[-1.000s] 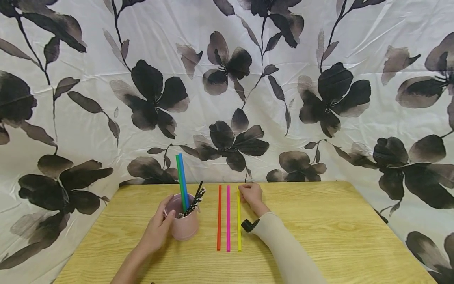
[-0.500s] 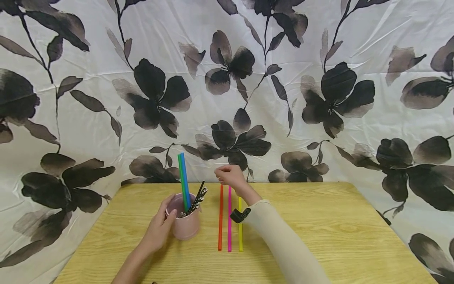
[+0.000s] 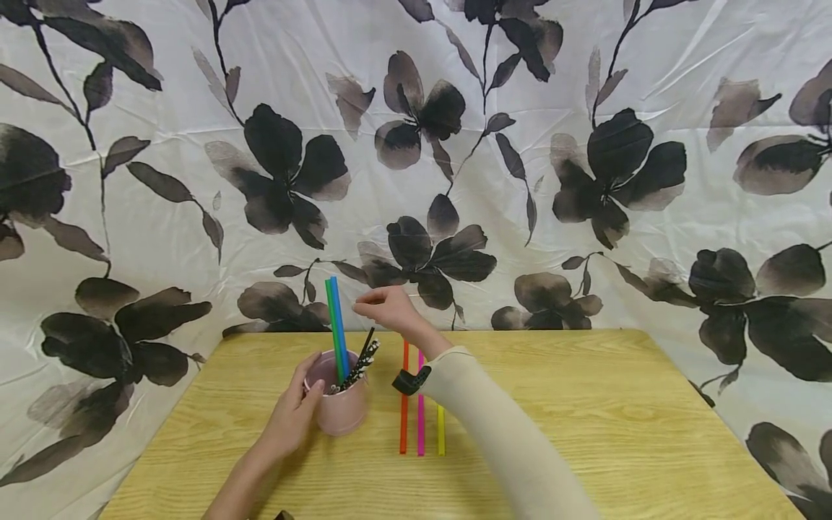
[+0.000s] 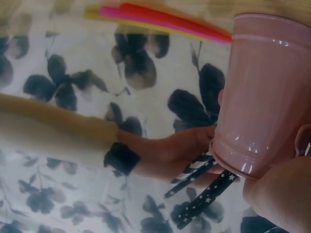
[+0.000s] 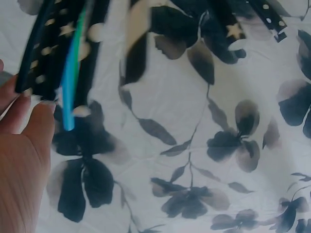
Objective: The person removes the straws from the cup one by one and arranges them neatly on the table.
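My left hand (image 3: 290,415) grips a pink cup (image 3: 341,413), tilted on the table. Out of the cup lean a green straw (image 3: 332,318), a blue straw (image 3: 339,318) and several black patterned straws (image 3: 359,372). My right hand (image 3: 393,309) hovers just right of the blue and green tops, fingers slightly bent, nothing visibly held. From the right wrist view, its fingertips are close to the black straws' ends; contact is unclear. A red straw (image 3: 404,430), a pink straw (image 3: 420,430) and a yellow straw (image 3: 441,437) lie side by side, their upper parts partly hidden by the right arm.
The wooden table (image 3: 572,426) ends at a back edge against a floral cloth backdrop (image 3: 507,217). A black wrist strap (image 3: 411,380) sits on the right sleeve (image 3: 500,426), which crosses above the three lying straws.
My right hand has let go of the yellow straw's far end, risen and moved left towards the straws in the cup. The left hand stays on the cup.
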Motion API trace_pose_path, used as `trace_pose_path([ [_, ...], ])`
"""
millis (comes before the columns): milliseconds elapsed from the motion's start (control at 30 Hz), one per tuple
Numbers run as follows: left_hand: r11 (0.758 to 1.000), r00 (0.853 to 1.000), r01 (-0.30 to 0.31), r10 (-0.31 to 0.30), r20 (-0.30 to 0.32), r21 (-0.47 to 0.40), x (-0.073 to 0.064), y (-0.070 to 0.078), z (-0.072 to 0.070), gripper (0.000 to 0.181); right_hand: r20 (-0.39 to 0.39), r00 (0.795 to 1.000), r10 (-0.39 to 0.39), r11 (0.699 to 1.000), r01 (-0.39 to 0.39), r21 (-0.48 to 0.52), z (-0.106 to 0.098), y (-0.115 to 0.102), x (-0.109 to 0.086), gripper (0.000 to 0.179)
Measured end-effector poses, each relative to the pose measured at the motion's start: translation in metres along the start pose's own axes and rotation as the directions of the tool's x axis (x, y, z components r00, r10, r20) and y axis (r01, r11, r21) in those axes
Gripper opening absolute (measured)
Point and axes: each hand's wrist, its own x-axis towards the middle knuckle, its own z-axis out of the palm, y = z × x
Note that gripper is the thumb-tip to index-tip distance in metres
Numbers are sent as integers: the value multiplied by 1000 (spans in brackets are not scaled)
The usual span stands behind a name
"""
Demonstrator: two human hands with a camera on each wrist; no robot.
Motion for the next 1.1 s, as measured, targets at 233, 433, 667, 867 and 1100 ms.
trace_pose_path([
  [233,999,999,44,-44,-8,-30,0,0,0,46,14,1000,-26,999,27,-39,13,-3,1,23],
  [433,1000,1000,13,-13,-4,-21,1,0,0,47,8,999,-45,998,46,-49,20,-1,4,24],
  [667,1000,1000,4,-4,-3,-28,0,0,0,46,29,999,-20,999,21,-46,24,1,5,15],
  [867,999,1000,9,-9,3,-42,3,1,0,46,52,998,-45,996,49,-77,22,-2,4,15],
  [1100,999,1000,18,-18,-6,-30,1,1,1,46,69,995,-66,983,77,-166,25,-11,0,18],
])
